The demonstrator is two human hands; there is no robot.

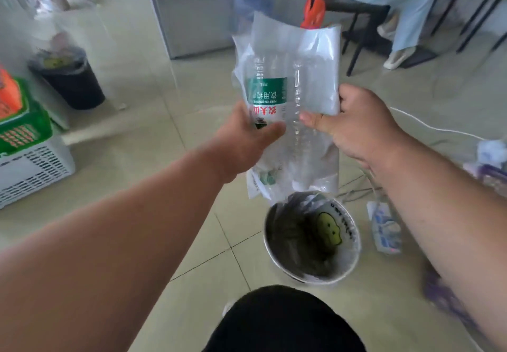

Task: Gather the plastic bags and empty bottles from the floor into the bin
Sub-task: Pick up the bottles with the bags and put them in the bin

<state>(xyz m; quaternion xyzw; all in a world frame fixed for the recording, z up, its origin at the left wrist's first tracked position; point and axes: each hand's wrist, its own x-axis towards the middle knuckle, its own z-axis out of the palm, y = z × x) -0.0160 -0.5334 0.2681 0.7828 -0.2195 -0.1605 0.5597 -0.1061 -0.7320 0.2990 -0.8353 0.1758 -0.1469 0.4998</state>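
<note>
While held above bin [354, 244]: bottles [270, 90], plastic bags [318, 57]
Left hand [247, 137]: clasping labelled bottle
Right hand [356, 123]: pinching bag, clear bottle
Remaining: drop; floor packet [384, 228]

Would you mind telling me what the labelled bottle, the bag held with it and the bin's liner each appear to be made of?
The labelled bottle looks like thin clear plastic: the floor shows through, and it is ribbed and glossy. The bag seems soft milky-translucent plastic film that creases and folds. The bin's liner appears thin clear film, crinkled over the rim, with a printed green cartoon face. The left hand and right hand hold bottle and bag together.
</note>
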